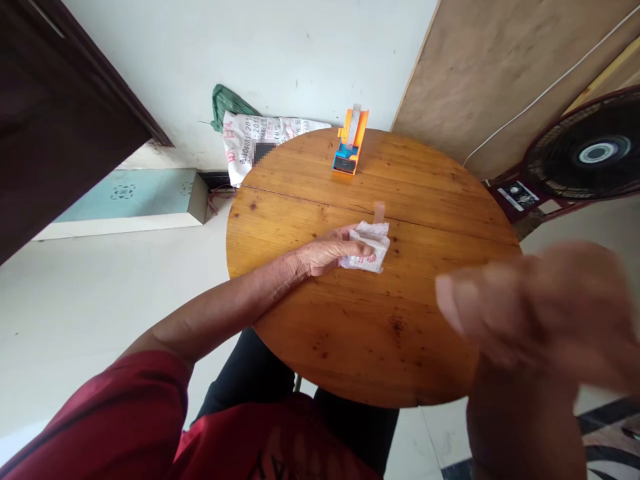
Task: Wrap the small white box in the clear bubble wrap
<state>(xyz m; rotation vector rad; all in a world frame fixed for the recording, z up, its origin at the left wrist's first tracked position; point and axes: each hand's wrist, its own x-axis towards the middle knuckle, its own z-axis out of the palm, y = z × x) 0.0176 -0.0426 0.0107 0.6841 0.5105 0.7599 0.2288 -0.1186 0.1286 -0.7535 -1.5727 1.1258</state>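
Note:
My left hand (333,252) is closed around a small bubble-wrapped packet (374,259), thumb across its top. Red print shows through the clear wrap. A short strip of tape (379,212) sticks up from the packet's far edge. My right hand (540,313) is raised close to the camera at the right, large and blurred. Its fingers look curled together, and whatever they hold, if anything, cannot be made out. Beyond the packet, an orange and blue tape dispenser (351,141) with a roll of tape stands near the table's far edge.
The round wooden table (310,320) stands before a white wall. Behind it lie a printed white sack (245,143) and a green bag (233,107). A black fan (595,153) is at the right, and a pale blue box (130,200) lies on the floor at left.

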